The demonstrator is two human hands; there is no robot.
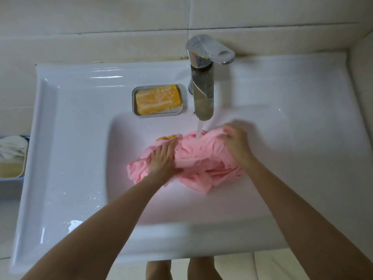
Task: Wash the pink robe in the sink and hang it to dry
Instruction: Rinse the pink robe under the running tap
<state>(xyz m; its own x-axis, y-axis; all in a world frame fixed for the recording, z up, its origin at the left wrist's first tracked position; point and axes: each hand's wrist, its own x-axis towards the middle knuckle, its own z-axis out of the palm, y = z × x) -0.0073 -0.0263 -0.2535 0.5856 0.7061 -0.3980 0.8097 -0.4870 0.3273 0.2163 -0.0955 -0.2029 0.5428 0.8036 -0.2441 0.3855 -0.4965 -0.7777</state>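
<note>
White sink: one pink robe, left hand and right hand each gripping it.

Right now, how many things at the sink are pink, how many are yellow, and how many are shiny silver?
Pink: 1, the robe in the sink, both hands gripping it.
Yellow: 2, the soap in its dish and a yellow bit beside the robe.
Silver: 1, the tap, running.
Total: 4.
</note>
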